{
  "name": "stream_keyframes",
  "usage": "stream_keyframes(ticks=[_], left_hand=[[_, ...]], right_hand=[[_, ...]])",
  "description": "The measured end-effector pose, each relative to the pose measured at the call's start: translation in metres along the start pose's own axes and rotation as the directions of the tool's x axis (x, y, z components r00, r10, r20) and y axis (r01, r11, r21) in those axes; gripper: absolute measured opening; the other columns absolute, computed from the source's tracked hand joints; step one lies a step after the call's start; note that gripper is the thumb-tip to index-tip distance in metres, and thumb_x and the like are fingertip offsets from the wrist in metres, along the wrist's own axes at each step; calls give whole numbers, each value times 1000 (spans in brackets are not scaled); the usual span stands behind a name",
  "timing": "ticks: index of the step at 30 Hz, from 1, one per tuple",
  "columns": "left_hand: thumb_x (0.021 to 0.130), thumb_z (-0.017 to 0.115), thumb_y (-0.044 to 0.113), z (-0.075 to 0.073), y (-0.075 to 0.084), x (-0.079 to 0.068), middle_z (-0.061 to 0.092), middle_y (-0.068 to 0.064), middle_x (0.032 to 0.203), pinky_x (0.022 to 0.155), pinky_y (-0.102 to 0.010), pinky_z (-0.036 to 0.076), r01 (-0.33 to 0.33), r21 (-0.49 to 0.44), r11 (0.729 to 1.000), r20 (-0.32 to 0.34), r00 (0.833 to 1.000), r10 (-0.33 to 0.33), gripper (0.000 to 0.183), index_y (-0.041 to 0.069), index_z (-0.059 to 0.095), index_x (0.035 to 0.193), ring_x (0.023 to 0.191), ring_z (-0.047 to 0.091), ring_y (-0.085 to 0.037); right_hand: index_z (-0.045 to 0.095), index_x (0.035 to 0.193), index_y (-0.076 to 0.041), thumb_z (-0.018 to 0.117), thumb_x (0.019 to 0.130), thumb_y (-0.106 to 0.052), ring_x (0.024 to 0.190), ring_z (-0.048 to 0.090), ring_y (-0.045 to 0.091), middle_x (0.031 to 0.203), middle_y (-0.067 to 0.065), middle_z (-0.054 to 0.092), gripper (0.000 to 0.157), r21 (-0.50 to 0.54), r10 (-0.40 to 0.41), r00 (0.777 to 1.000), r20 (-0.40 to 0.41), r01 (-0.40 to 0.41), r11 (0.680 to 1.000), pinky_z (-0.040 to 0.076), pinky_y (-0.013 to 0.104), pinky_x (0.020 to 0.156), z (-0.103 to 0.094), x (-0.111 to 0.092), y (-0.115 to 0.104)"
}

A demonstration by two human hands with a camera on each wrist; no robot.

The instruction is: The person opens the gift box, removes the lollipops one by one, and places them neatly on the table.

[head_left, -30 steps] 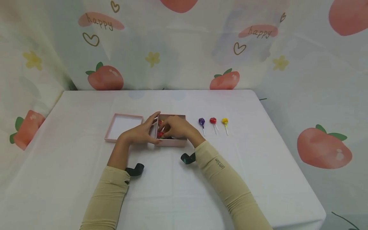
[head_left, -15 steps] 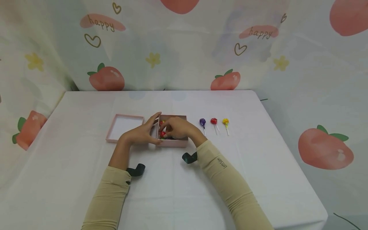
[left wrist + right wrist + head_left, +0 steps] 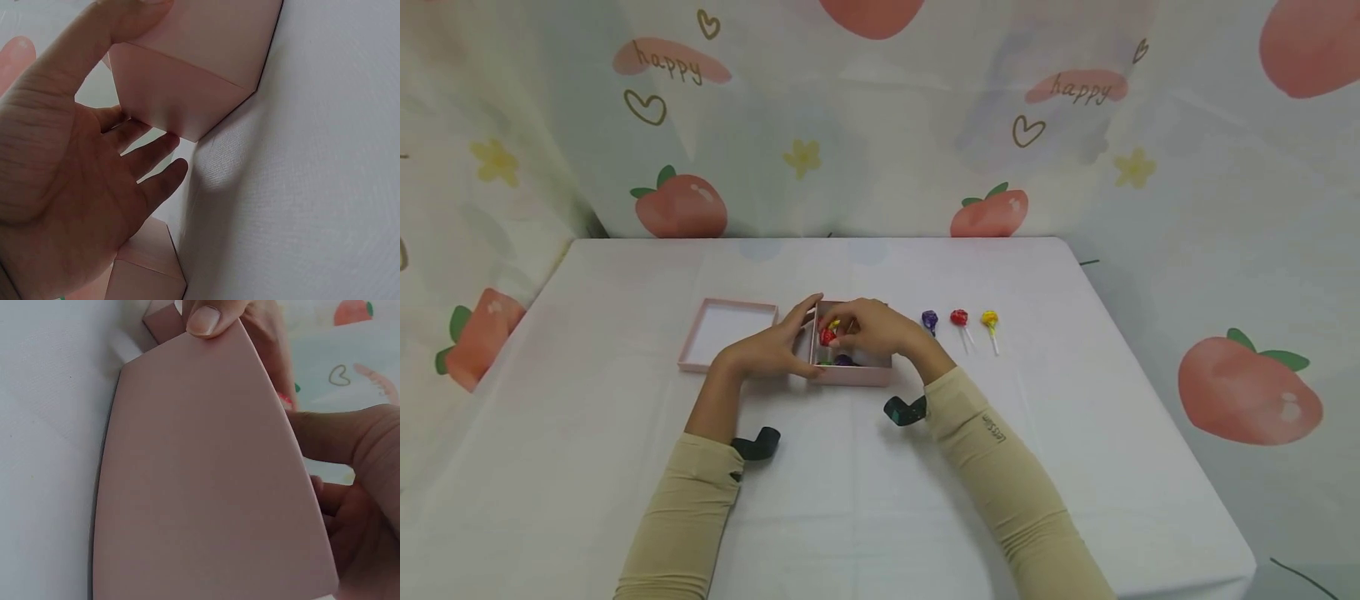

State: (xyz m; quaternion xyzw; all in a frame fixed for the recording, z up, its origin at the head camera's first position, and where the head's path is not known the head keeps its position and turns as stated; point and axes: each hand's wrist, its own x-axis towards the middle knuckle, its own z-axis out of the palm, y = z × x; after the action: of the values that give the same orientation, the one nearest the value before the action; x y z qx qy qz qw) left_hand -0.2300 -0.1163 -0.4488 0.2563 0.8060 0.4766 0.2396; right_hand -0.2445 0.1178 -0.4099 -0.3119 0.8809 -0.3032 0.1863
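Note:
An uncovered pink box (image 3: 853, 377) sits mid-table. My left hand (image 3: 763, 350) holds it at its left end, thumb on the front wall and fingertips at the left side, as the left wrist view shows. Over the box opening, my right hand (image 3: 878, 327) pinches a red lollipop (image 3: 827, 337) between thumb and fingers; its stick is hidden by the hand. A bit of yellow wrapper shows just behind the red one. Down inside lies a dark purple lollipop (image 3: 844, 361). In the right wrist view the box wall (image 3: 200, 475) hides most of the lollipop.
The box lid (image 3: 692, 368) lies upturned, left of the box. To its right, a purple lollipop (image 3: 929, 320), a red-wrapped lollipop (image 3: 959, 317) and a yellow lollipop (image 3: 990, 318) form a row on the white tablecloth (image 3: 865, 500). A printed backdrop hangs behind.
My right hand has risen and drawn slightly back from inside the box, bringing up the red lollipop and baring the purple one below. The left hand stays on the box.

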Motion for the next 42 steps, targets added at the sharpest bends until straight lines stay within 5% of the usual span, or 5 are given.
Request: stream_keyframes(ticks=[12, 21, 26, 42], left_hand=[[80, 92, 25, 1, -1, 2, 13, -13, 170, 121, -58, 12, 9, 2, 1000, -4, 1000, -9, 126, 24, 0, 167, 156, 11, -30], [80, 92, 28, 3, 0, 2, 10, -12, 171, 121, -58, 10, 40, 13, 999, -13, 999, -40, 126, 25, 1, 167, 156, 10, -31], [80, 91, 28, 2, 0, 2, 8, -9, 172, 122, -57, 10, 42, 21, 999, -14, 999, -42, 125, 25, 1, 167, 156, 11, -30], [79, 91, 21, 3, -1, 2, 8, -10, 171, 123, -54, 9, 20, -15, 1000, -13, 1000, -20, 126, 24, 1, 167, 156, 10, -29]], right_hand=[[72, 124, -16, 80, 93, -18, 98, 63, 18, 111, -5, 70, 31, 103, 19, 987, -157, -2, 995, 51, 38, 86, -6, -12, 6], [68, 136, -19, 72, 99, -14, 99, 63, 21, 115, 1, 70, 38, 199, 58, 952, -301, 3, 980, 53, 38, 84, -8, -23, 10], [72, 131, -21, 72, 100, -19, 100, 62, 22, 118, -1, 70, 31, 247, 107, 925, -364, -15, 969, 53, 39, 81, -12, -30, 14], [70, 132, -21, 74, 98, -22, 100, 61, 23, 119, 1, 72, 34, 244, 215, 875, -433, -115, 963, 51, 39, 76, -29, -57, 37]])
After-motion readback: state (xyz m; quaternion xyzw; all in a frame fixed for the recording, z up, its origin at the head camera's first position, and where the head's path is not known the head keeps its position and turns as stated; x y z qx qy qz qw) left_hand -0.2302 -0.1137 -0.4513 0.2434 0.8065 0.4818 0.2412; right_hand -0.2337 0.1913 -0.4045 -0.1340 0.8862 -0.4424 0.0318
